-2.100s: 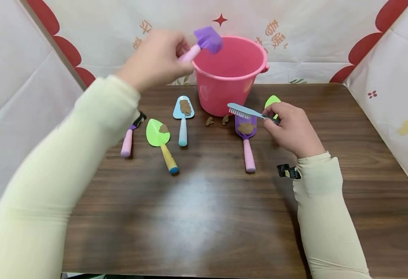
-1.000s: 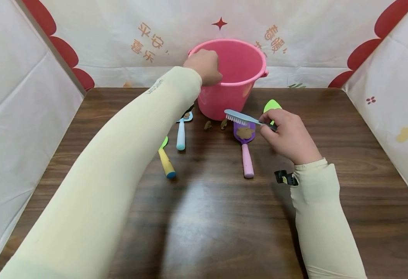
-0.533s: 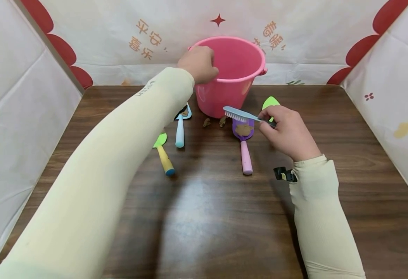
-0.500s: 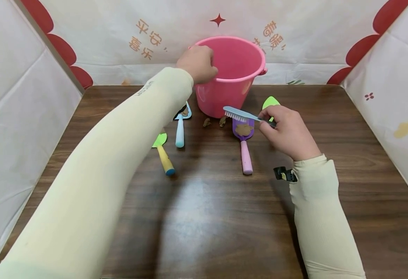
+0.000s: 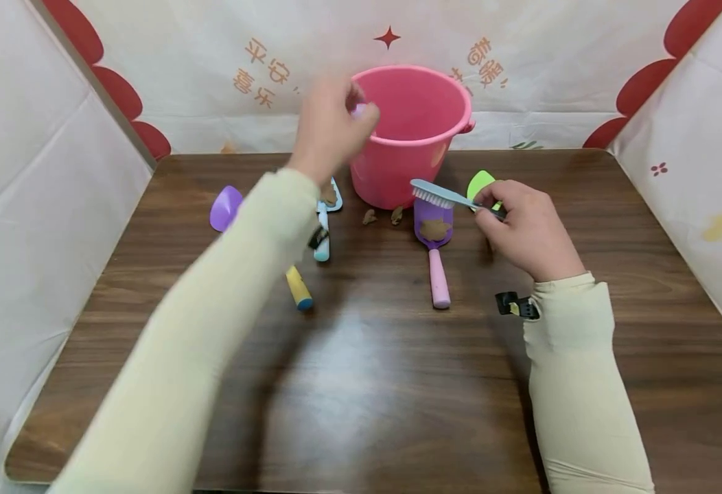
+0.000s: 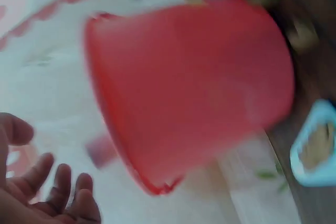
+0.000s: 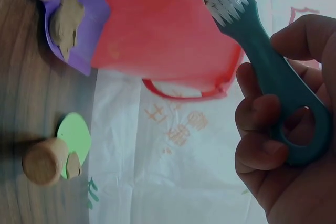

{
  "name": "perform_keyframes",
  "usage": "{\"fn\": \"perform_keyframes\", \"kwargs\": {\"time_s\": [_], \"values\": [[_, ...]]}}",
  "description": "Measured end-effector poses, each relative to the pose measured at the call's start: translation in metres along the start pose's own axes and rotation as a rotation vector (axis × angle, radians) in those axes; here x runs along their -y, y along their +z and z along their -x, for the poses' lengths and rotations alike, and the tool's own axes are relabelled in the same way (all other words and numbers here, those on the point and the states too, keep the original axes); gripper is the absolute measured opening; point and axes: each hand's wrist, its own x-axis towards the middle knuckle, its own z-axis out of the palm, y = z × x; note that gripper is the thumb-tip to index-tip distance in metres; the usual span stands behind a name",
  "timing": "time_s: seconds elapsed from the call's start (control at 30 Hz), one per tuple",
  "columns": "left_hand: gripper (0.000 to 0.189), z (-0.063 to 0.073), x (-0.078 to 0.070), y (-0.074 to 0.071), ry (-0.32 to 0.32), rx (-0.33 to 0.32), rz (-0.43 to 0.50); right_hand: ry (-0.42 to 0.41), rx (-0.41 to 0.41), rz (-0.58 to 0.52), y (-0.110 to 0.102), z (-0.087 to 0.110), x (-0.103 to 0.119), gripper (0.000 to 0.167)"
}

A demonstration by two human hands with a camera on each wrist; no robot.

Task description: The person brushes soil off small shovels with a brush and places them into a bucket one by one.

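Observation:
My left hand (image 5: 333, 127) is raised at the left rim of the pink bucket (image 5: 392, 171). In the left wrist view its fingers (image 6: 62, 182) are spread apart from a blurred pinkish handle end (image 6: 101, 150) at the bucket's mouth; the rest of that hand-shovel is hidden in the bucket. My right hand (image 5: 524, 230) grips a blue-grey brush (image 5: 438, 194) with white bristles, its looped handle end showing in the right wrist view. The bristles hang over a purple scoop (image 5: 424, 214) carrying a brown clay-like lump (image 5: 435, 229).
Two brown crumbs (image 5: 369, 217) lie before the bucket. Left of them are a light-blue trowel (image 5: 322, 240), a yellow-handled trowel (image 5: 299, 288) and a purple blade (image 5: 226, 208), partly behind my left sleeve. A green trowel (image 5: 480, 184) sits at right. Patterned cloth stands behind the table (image 5: 460, 384).
My left hand has carried a small purple shovel to the bucket, reached over the rim, let go of it and drawn back leftward. The right hand keeps the brush, shifting slightly right.

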Motion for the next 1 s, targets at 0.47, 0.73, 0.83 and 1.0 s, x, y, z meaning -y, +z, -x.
{"fn": "perform_keyframes", "kwargs": {"time_s": [0.47, 0.73, 0.83, 1.0], "values": [[0.04, 0.121, -0.006, 0.152, 0.117, 0.451, -0.425, 0.074, -0.067, -0.007, -0.013, 0.005, -0.013, 0.022], [0.049, 0.116, -0.02, 0.183, 0.105, 0.409, -0.667, 0.058, -0.063, -0.009, -0.01, 0.003, -0.012, 0.02], [0.038, 0.116, -0.019, 0.184, 0.108, 0.391, -0.686, 0.05, -0.069, -0.008, -0.01, 0.003, -0.012, 0.021], [0.027, 0.112, -0.011, 0.172, 0.137, 0.379, -0.604, 0.051, -0.081, 0.0, -0.012, 0.002, -0.014, 0.022]]}}
